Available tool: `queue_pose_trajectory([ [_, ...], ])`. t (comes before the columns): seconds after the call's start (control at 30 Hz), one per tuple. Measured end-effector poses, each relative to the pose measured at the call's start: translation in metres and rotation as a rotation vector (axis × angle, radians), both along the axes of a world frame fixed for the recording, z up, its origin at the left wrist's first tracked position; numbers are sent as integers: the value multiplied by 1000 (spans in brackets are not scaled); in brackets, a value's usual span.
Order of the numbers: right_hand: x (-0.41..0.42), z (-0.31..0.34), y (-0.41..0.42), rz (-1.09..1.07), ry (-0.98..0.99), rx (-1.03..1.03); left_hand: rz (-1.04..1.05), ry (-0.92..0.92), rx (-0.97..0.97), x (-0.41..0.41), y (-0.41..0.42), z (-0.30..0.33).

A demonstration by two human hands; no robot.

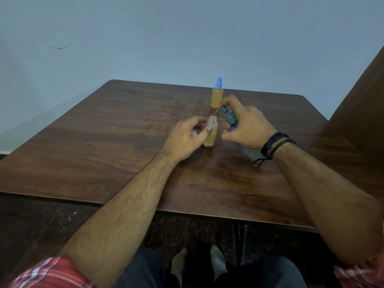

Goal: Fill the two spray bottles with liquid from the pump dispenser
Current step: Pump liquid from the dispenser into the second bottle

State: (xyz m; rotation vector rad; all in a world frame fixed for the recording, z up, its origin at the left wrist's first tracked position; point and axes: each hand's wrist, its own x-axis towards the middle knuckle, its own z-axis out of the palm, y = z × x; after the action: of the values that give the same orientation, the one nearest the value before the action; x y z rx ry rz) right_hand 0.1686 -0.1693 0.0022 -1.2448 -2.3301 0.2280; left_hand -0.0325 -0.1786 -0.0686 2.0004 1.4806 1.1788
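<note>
An uncapped spray bottle (211, 134) holding yellow liquid stands near the middle of the wooden table (104, 142). My left hand (187, 138) grips its side with thumb and fingers. My right hand (247, 125) is wrapped around the grey-blue pump dispenser (228, 118), a finger on top of the pump head. The dispenser's spout hangs right over the open bottle's neck. Farther back stands a second spray bottle (217, 94), full of yellow liquid and closed with a blue spray cap. A small pale object, partly hidden, sits under my left palm.
A pale blue wall rises behind the table. A brown panel (361, 100) stands at the right edge. Black cord bracelets (274, 145) circle my right wrist. My legs and feet show below the table's near edge.
</note>
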Motion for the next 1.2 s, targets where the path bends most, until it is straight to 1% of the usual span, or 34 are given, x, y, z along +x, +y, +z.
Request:
queue_pose_trajectory([
  [0.1,-1,-1,1,-2,14,-15,-5,-6,1,0,0,0],
  [0.33,1,0,-1,4,-4,20,-4,-6,13,-1,1,-1],
  [0.57,-1,1,-1,-5,3,-13,-1,-7,14,0,0,0],
  [0.77,0,0,-3,4,-4,24,-3,-15,23,0,0,-1],
  [1.03,-3,2,-2,-7,-30,-27,-7,-19,8,-1,1,-2],
  [1.2,1,0,-1,-16,-1,14,-7,-28,8,-1,2,-2],
])
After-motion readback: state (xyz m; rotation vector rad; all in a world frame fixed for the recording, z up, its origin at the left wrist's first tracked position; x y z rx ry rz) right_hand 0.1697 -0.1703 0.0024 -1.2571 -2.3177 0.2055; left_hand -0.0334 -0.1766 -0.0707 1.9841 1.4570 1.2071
